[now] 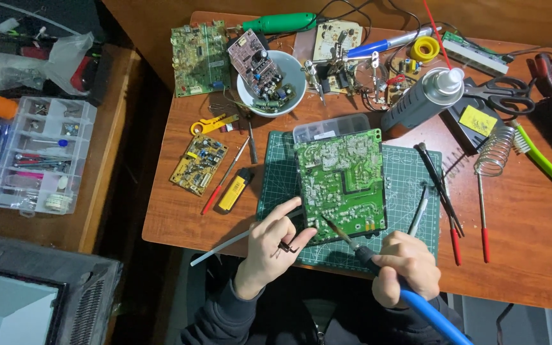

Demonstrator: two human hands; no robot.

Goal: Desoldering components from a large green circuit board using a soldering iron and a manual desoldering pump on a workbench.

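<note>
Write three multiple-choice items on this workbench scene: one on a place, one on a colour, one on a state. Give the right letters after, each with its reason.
1. Where does the large green circuit board lie?
A. in the white bowl
B. on the green cutting mat
C. in the clear parts box

2. What colour is the handle of the soldering iron in the right hand?
A. blue
B. yellow
C. red

3. How is the left hand placed?
A. flat on the bare wood, away from the board
B. raised off the table with a pair of scissors
C. at the board's near left corner, fingers on its edge

Answers: 
1 B, the board rests on the cutting mat, whose grid shows around it. 
2 A, a blue handle runs back from the fist. 
3 C, the fingers lie against the board's lower left edge while the iron's tip points at the board.
</note>
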